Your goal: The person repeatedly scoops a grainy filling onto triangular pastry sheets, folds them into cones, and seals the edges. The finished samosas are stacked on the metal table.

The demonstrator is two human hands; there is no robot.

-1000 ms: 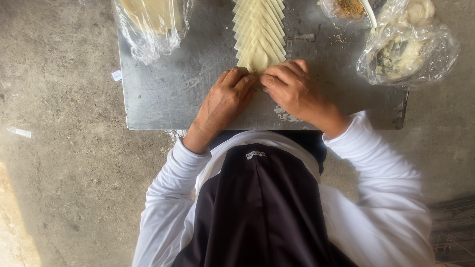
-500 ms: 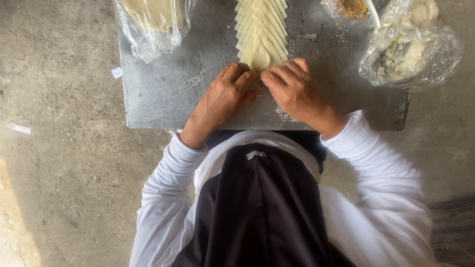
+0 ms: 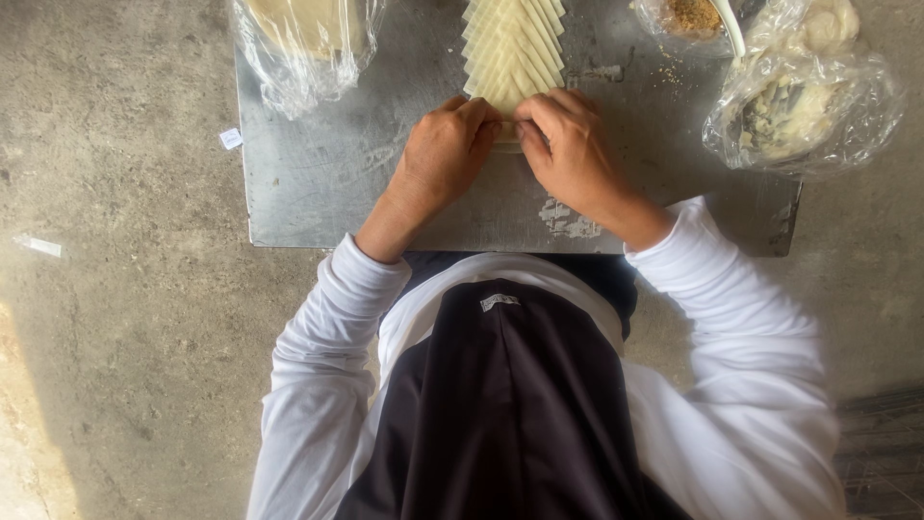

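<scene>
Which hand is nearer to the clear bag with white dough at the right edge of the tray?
Right. The right hand lies left of the bag; the left hand is farther left.

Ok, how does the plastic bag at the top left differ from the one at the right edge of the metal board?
The top-left plastic bag holds a flat, pale yellow block; the right-hand plastic bag holds lumpy white and dark material. The top-left bag is cut off by the frame's upper edge; the right-hand bag shows almost whole and overhangs the metal board. Both are clear, crinkled, and untouched by either hand.
</scene>
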